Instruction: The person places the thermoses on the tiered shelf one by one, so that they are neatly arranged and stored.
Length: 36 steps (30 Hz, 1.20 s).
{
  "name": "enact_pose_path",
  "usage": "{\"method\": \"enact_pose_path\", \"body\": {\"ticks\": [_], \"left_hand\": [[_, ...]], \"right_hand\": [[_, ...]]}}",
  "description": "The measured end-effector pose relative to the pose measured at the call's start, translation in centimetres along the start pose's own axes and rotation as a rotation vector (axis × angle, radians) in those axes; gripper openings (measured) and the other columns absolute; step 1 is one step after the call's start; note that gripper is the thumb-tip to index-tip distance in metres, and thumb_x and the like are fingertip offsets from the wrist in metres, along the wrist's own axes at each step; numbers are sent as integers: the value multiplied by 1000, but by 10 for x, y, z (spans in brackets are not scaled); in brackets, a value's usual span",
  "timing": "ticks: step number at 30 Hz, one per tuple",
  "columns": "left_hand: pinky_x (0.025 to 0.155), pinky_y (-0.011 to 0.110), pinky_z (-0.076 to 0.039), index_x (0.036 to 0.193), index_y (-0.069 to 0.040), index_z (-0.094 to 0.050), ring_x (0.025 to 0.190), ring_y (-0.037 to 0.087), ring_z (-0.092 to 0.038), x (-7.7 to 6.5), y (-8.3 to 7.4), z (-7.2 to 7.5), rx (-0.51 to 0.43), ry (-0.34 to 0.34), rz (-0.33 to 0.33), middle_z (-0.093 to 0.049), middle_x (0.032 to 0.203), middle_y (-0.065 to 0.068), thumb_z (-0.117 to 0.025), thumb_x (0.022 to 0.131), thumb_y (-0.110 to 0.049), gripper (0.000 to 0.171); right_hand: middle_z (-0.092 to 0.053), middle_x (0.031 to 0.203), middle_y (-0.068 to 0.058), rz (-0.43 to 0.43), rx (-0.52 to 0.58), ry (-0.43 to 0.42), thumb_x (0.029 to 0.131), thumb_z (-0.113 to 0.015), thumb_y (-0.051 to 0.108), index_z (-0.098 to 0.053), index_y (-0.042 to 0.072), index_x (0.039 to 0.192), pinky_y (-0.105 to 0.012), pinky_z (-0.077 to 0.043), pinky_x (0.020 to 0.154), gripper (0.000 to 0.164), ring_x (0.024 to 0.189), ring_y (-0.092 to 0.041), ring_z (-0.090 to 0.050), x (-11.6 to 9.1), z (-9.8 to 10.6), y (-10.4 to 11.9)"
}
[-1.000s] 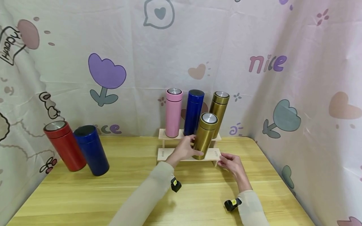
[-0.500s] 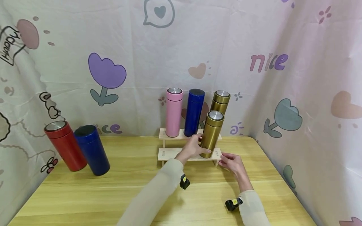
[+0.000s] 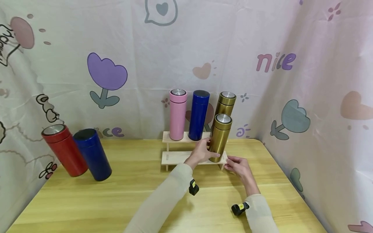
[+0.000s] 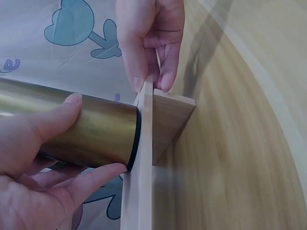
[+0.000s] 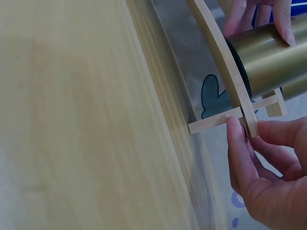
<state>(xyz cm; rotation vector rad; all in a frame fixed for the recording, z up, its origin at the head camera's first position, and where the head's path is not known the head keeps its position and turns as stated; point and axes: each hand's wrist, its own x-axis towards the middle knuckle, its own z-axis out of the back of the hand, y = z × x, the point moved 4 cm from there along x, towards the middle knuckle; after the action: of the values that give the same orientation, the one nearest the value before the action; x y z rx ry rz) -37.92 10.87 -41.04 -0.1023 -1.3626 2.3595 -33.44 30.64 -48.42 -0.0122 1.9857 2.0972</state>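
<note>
My left hand (image 3: 201, 152) grips the lower part of a gold thermos bottle (image 3: 220, 137) that stands on the lower step of a two-step wooden rack (image 3: 177, 157). In the left wrist view the thumb and fingers wrap the bottle's side (image 4: 103, 132), its dark base against the board. At the right end of that step, my right hand (image 3: 239, 166) pinches the board's corner; the right wrist view shows thumb and fingers on the board end (image 5: 247, 115) and leg. Behind, on the upper step, stand a pink bottle (image 3: 177, 116), a blue bottle (image 3: 199, 116) and another gold bottle (image 3: 225, 103), partly hidden.
A wide red bottle (image 3: 65, 150) and a wide blue bottle (image 3: 93, 155) stand side by side at the table's left. The wooden table (image 3: 116, 200) meets a patterned cloth backdrop (image 3: 157, 64) behind and at both sides.
My left hand has moved the gold bottle rightward along the lower step to near its right end. My right hand has stayed at the rack's corner. The head view has shifted slightly.
</note>
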Motion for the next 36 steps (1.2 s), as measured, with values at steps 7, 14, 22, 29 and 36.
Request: {"method": "enact_pose_path", "body": {"ticks": [7, 14, 22, 29, 36], "left_hand": [[106, 41, -54, 146, -2, -53, 124, 30, -66, 0, -1, -3, -21, -32, -11, -66, 139, 15, -90, 80, -20, 78], [106, 40, -55, 147, -4, -53, 124, 29, -66, 0, 1, -7, 1, -41, 1, -66, 140, 13, -89, 82, -22, 77], [104, 40, -56, 152, -8, -47, 126, 29, -65, -5, 3, -8, -7, -11, 22, -62, 145, 13, -85, 87, -21, 77], [106, 42, -56, 149, -6, -51, 128, 33, -64, -15, 6, 3, -83, 18, 22, -61, 143, 17, -84, 86, -17, 72], [107, 45, -55, 147, -6, -53, 130, 38, -62, -34, 9, 31, -96, 59, 9, -61, 144, 17, -81, 89, -17, 66]], "right_hand": [[-70, 109, -18, 8, 1, 12, 102, -58, 1, -48, -17, 143, -19, -62, 80, 45, 82, -9, -71, 0, -4, 0], [-71, 106, -15, 16, -5, 22, 103, -58, 2, -47, -17, 143, -19, -62, 81, 46, 81, -8, -72, 0, -4, 0], [-71, 107, -14, 1, -9, 24, 103, -58, 3, -47, -16, 144, -20, -62, 82, 46, 82, -9, -72, 0, -5, 0], [-71, 107, -13, -6, 7, 19, 103, -59, 3, -46, -15, 146, -19, -62, 80, 48, 82, -9, -72, 0, -3, 0], [-69, 109, -16, -8, -4, 19, 103, -59, 4, -44, -15, 147, -19, -62, 82, 50, 82, -9, -71, -1, -1, 1]]}}
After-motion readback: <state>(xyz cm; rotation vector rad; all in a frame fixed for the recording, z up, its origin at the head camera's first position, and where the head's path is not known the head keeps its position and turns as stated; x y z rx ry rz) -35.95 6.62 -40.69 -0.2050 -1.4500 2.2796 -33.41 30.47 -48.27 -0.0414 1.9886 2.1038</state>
